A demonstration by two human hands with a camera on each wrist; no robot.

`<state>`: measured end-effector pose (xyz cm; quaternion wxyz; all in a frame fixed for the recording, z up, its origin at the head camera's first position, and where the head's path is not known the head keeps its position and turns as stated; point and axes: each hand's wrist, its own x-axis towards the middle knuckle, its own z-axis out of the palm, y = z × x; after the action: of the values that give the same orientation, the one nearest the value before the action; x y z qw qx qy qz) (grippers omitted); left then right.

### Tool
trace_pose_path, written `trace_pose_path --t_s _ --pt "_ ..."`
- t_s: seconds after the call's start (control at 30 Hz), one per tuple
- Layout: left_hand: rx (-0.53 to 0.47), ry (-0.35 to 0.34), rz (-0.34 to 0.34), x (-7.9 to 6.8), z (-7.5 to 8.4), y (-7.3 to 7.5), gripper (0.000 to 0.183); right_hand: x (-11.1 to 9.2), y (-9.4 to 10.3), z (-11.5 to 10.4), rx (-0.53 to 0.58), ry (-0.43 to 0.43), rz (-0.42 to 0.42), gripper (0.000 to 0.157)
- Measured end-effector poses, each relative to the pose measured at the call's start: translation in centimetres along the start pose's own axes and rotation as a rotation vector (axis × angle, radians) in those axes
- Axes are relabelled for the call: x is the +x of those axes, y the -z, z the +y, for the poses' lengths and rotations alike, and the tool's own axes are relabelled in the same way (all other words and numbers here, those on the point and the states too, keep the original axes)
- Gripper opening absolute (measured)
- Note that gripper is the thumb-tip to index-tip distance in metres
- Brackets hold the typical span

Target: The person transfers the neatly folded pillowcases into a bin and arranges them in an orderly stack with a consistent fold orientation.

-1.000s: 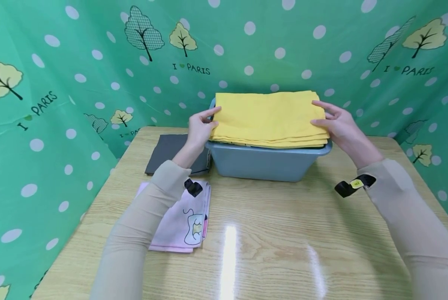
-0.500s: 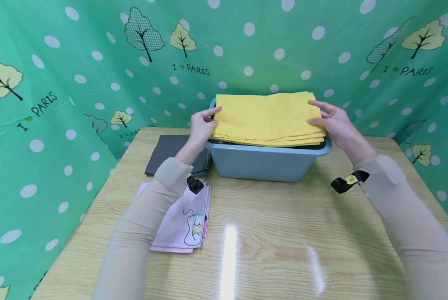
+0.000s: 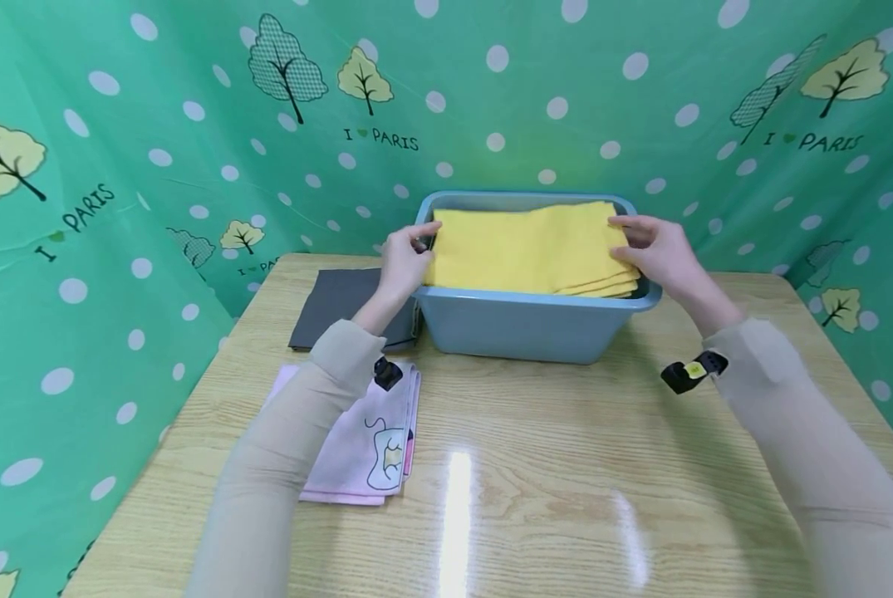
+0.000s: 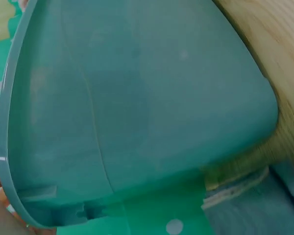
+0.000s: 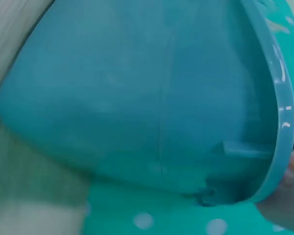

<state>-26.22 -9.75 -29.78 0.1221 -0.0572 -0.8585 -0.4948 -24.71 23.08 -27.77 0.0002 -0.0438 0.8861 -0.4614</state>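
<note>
A folded yellow cloth (image 3: pixel 517 249) of several layers lies mostly inside the blue plastic tub (image 3: pixel 517 326), below its back rim. My left hand (image 3: pixel 403 266) pinches the cloth's left edge at the tub's left rim. At the opposite end, my right hand (image 3: pixel 664 256) holds the right edge between thumb and fingers. The layers show at the front right corner. Both wrist views are mostly filled by the tub's outer wall, with only a bit of the left hand (image 4: pixel 1 218) and the right hand (image 5: pixel 288 193) at the rim. What lies under the cloth is hidden.
A dark grey folded cloth (image 3: pixel 334 303) lies left of the tub. Nearer, a pink folded cloth (image 3: pixel 349 453) with a cartoon print is partly under my left sleeve. Behind the wooden table (image 3: pixel 536 465) hangs a green dotted curtain (image 3: pixel 491 100).
Both hands have lowered the yellow cloth into the tub, so the back rim now shows. The right hand has shifted left, bringing the cloth's right edge inward.
</note>
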Motion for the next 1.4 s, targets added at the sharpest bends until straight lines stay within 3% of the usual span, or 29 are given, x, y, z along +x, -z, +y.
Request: trace_pose_path --t_s 0.1,0.2,0.33,0.7,0.93,1.17,1.4 --pt "0.029 -0.042 0.036 -0.6 -0.2 0.4 0.039 -1.0 -0.3 0.1 -0.157 0.156 0.06 0.042" --pt "-0.022 -0.068 0.066 -1.5 -0.3 0.9 0.033 -2.1 -0.7 0.0 -0.184 0.24 0.082 0.037" --pt "-0.091 -0.105 0.074 -2.7 -0.5 1.5 0.027 -3.4 -1.2 -0.3 -0.166 0.278 0.074 0.033" --pt "-0.163 -0.223 0.062 -5.6 -0.6 2.9 0.023 -5.6 -2.6 -1.3 -0.076 0.357 0.076 0.026" --pt "-0.175 -0.234 0.057 -8.5 1.7 4.8 0.021 -6.9 -3.8 -1.8 -0.024 0.457 0.042 0.024" --pt "-0.128 -0.185 0.073 -9.8 0.6 5.9 0.021 -7.6 -5.5 -2.0 -0.03 0.517 0.013 0.023" --pt "-0.129 -0.166 0.062 -10.0 -2.9 6.1 0.02 -8.2 -7.8 -1.9 -0.013 0.567 -0.02 0.021"
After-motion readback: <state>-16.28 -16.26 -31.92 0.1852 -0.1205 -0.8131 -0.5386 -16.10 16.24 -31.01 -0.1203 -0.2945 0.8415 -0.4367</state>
